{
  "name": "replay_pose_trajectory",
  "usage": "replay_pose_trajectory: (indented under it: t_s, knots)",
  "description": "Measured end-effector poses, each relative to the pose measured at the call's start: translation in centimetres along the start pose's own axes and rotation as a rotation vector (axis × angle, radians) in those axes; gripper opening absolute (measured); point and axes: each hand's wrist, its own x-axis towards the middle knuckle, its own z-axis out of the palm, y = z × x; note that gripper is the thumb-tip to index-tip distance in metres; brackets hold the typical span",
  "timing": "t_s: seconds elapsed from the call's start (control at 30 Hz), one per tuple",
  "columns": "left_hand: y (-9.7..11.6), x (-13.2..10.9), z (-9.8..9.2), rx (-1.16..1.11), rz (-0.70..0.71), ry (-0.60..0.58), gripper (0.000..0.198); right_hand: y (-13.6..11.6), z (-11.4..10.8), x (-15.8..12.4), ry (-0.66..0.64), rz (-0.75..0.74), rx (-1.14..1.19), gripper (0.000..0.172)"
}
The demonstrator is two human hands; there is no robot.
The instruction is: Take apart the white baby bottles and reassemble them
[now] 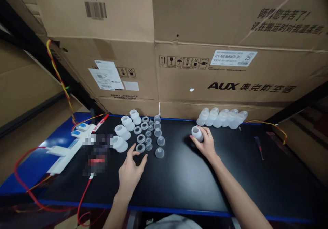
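Observation:
My right hand [206, 143] is wrapped round a small white plastic bottle [196, 133], whose round open mouth faces up toward me. My left hand [130, 171] is open, thumb and fingers apart, close to the nearest clear ring [140, 148]; whether a fingertip touches it I cannot tell. Several such rings form a column, with small clear valve-like discs [148, 147] beside them. To their right runs a line of clear domed caps [160, 152]. Left of the rings stand several white bottle-shaped bodies [120, 144] with open mouths.
At the back right is a row of several white bottles with clear domed tops [222, 118]. A screwdriver [259, 148] lies to the right. On the left are a power strip [69, 150], a red marker [100, 123] and cables. Cardboard [179, 95] walls the back of the black tabletop [184, 184].

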Motion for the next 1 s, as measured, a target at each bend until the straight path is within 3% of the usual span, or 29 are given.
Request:
replay_pose_trajectory:
  t_s: [0.1,0.2,0.3,0.4,0.5,0.57,0.67,0.8,0.9,1.0]
  knots:
    - [0.1,0.1,-0.2,-0.030,0.025,-0.027,0.075,-0.5,0.1,0.2,0.019,-0.005,0.017,0.052]
    - [0.4,-0.3,-0.6,-0.145,0.072,-0.016,0.064,-2.7,0.5,0.0,-0.041,-0.056,0.126,0.059]
    - [1.1,-1.3,-1.2,-0.337,0.163,-0.030,0.057,-7.8,1.4,-0.1,-0.129,-0.133,0.325,0.077]
    - [1.6,-2.8,-1.7,-0.386,0.253,-0.068,0.066,-14.8,2.5,0.2,-0.344,-0.079,0.608,0.079]
    - [0.8,-4.0,-2.4,-0.311,0.226,0.052,0.052,-20.0,3.5,0.8,-0.560,-0.121,0.727,0.063]
    - [-0.5,-4.2,-3.1,-0.224,0.161,0.142,0.044,-21.1,3.8,1.4,-0.650,-0.241,0.678,0.066]
    - [-2.9,-3.7,-4.6,-0.016,0.003,0.212,0.043,-18.8,3.4,2.3,-0.646,-0.349,0.497,0.061]
    - [-5.0,-2.4,-6.0,0.201,-0.169,0.226,0.046,-11.8,1.7,2.3,-0.547,-0.264,0.295,0.036]
    - [-5.3,-1.1,-6.0,0.262,-0.212,0.181,0.047,-6.6,0.3,1.6,-0.433,-0.164,0.183,0.027]
    - [-4.8,0.1,-5.5,0.275,-0.246,0.152,0.049,-3.1,-1.2,1.9,-0.253,-0.116,0.073,0.025]
